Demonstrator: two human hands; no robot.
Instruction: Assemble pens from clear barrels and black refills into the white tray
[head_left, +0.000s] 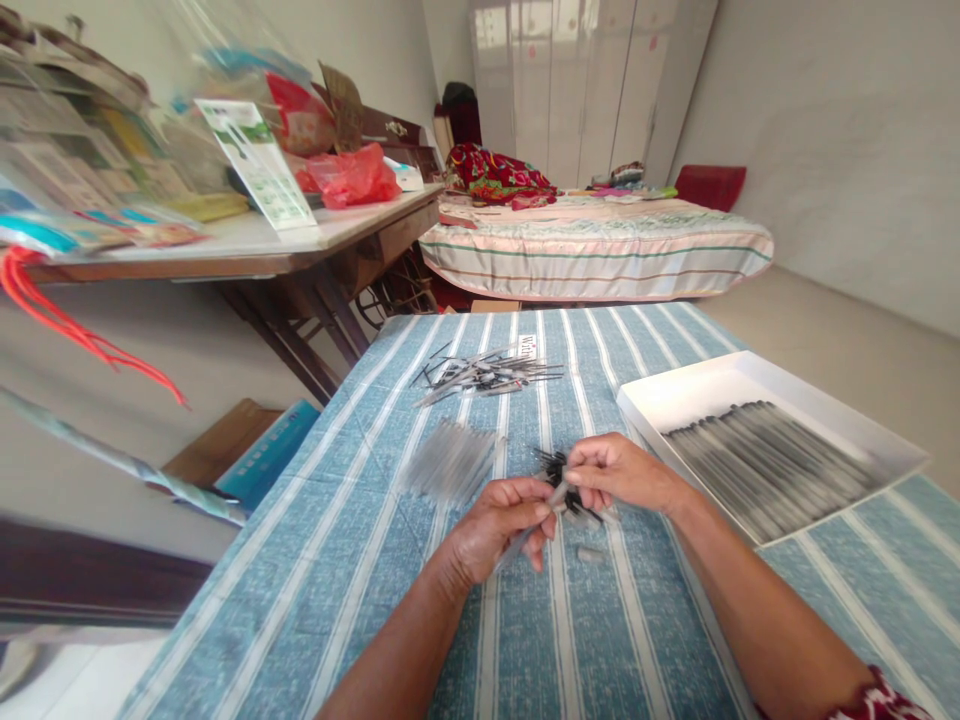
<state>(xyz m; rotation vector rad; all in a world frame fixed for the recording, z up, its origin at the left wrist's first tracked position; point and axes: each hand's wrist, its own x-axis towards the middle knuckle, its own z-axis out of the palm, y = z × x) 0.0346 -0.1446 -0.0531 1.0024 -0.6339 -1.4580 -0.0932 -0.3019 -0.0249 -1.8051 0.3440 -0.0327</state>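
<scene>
Nearest me, my left hand [495,525] closes its grip on a thin clear plastic pen tube [525,530], held slantwise just above the blue-and-white striped table [360,560]. My right hand [619,470] pinches the tube's upper end, over a small dark heap of pen tips [559,470]. I judge the tube light, stiff and rather slick, best held near its middle with the fingertips. A small grey cap [590,553] lies just below. Left of the hands sits a blurred bundle of clear tubes [450,460]; to the right, a white tray of finished dark pens [772,460]; farther off, a scatter of thin refills [487,375].
</scene>
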